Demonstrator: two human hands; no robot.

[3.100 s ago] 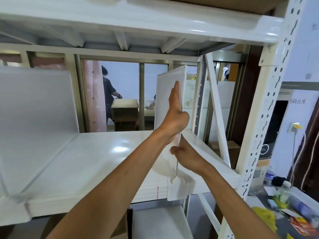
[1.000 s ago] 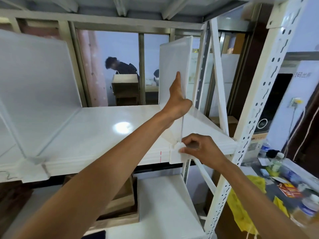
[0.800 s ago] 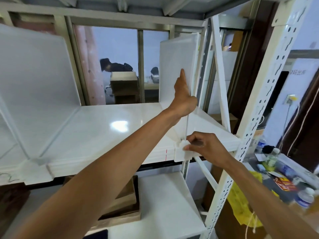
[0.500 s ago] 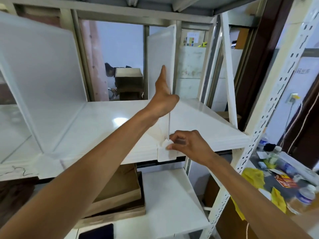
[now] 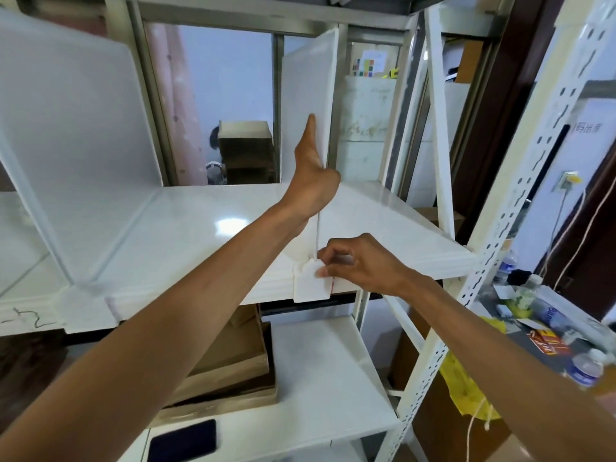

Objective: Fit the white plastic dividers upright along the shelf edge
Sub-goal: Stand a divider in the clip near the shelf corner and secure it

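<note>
A white plastic divider (image 5: 308, 95) stands upright on the white shelf (image 5: 206, 241), its foot clip (image 5: 308, 286) hooked over the shelf's front edge. My left hand (image 5: 311, 175) lies flat against the divider's left face, fingers straight up, thumb across its front edge. My right hand (image 5: 361, 261) pinches the top of the foot clip at the shelf edge. A small red mark shows on the shelf lip just right of the clip. A second white divider (image 5: 73, 141) stands upright at the left, its clip (image 5: 86, 305) over the same edge.
A perforated white upright (image 5: 520, 208) and a diagonal brace (image 5: 440, 128) bound the shelf on the right. Cardboard (image 5: 230, 365) and a dark pad (image 5: 183, 441) lie on the lower shelf. Bottles (image 5: 585, 366) and clutter cover a table at right. A person is behind the rack.
The divider with both hands on it has slid left along the shelf edge, away from the right upright. My right hand went from the panel's lower edge to the foot clip.
</note>
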